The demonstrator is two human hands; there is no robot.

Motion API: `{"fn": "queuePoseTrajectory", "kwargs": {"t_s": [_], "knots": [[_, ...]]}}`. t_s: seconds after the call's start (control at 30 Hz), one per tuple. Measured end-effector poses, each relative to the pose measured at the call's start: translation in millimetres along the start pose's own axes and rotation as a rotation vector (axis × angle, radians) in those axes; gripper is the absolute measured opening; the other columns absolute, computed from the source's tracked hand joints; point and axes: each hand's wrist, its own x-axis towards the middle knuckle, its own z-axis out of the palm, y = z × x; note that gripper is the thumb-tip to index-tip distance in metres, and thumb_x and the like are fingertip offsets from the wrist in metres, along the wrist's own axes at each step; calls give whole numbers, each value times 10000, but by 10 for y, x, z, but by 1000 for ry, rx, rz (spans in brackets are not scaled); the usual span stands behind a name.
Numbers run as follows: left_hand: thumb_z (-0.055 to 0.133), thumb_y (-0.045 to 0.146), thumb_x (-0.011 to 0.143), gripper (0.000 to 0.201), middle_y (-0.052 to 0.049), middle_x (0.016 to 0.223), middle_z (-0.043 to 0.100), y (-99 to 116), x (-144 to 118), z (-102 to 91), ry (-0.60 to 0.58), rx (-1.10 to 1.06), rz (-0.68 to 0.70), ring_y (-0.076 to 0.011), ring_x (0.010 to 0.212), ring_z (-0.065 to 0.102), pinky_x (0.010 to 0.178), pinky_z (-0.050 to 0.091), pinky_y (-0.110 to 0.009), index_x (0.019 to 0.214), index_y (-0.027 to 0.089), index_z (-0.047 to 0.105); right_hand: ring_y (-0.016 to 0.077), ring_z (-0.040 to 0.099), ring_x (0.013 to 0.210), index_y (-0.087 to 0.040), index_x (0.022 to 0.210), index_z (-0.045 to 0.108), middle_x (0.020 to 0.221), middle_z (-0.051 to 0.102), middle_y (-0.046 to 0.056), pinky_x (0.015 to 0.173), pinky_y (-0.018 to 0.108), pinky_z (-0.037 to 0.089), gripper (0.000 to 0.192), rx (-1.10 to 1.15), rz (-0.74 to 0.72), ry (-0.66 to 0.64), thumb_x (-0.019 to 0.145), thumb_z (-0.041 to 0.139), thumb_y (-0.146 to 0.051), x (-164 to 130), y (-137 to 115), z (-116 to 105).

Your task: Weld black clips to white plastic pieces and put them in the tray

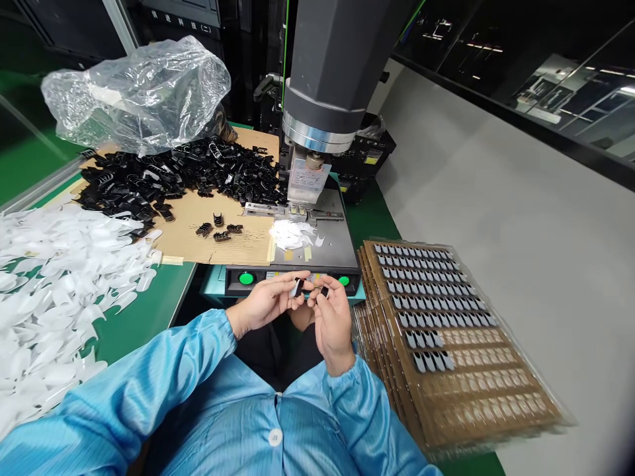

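Observation:
My left hand (265, 303) pinches a small black and white plastic part (296, 287) in front of the machine's base. Close beside it, my right hand (331, 318) holds another small black part (324, 291) between its fingertips. Both hands hover just in front of the two green buttons (246, 278) on the press machine (317, 99). A small heap of white parts (292, 233) lies on the machine's grey plate (335, 251).
A pile of black plastic parts (163, 178) lies on cardboard (223, 238) at the left, under a clear plastic bag (139, 92). Many white parts (54, 277) cover the green table (143, 311). Stacked brown trays (446, 330) with rows of finished parts stand at the right.

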Motion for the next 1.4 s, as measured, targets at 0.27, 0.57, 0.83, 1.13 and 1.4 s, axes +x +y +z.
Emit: {"fn": "queuePoseTrajectory", "kwargs": {"t_s": [0.27, 0.57, 0.83, 1.13, 1.4], "knots": [[726, 239, 950, 410, -210, 1286, 752, -6, -6, 12, -41, -23, 1, -171, 787, 676, 738, 517, -330, 1347, 138, 747, 146, 550, 769, -245, 1192, 601, 1093, 639, 59, 716, 312, 546, 268, -63, -80, 23, 927, 628, -272, -15, 5, -5], [780, 258, 942, 437, -182, 1307, 747, -29, -5, 7, -54, 60, -21, -197, 933, 760, 815, 607, -306, 1364, 164, 715, 182, 634, 919, -237, 1167, 584, 1101, 647, 64, 802, 344, 576, 211, -196, -169, 83, 959, 593, -268, -4, 57, -43], [965, 298, 759, 513, -63, 940, 799, -121, 21, 34, 120, 284, 108, -184, 875, 758, 881, 619, -352, 1224, 180, 782, 224, 674, 1125, -240, 1255, 592, 1249, 668, 100, 858, 350, 618, 336, -545, -202, 39, 927, 663, -243, -88, 61, -62], [967, 395, 742, 463, 12, 639, 657, -131, 15, 0, 189, 459, 165, -119, 612, 624, 651, 560, -262, 1117, 169, 817, 220, 706, 1058, -239, 1234, 594, 1187, 701, 81, 807, 332, 630, 325, -588, -155, -33, 929, 691, -295, -105, 122, -46], [925, 479, 762, 346, -95, 1055, 783, -96, -3, 6, 170, 658, 269, -212, 941, 737, 870, 629, -343, 949, 200, 841, 232, 707, 1081, -239, 1196, 604, 1163, 725, 78, 957, 388, 590, 278, -605, -160, -28, 942, 683, -320, -123, 70, -32]]}}
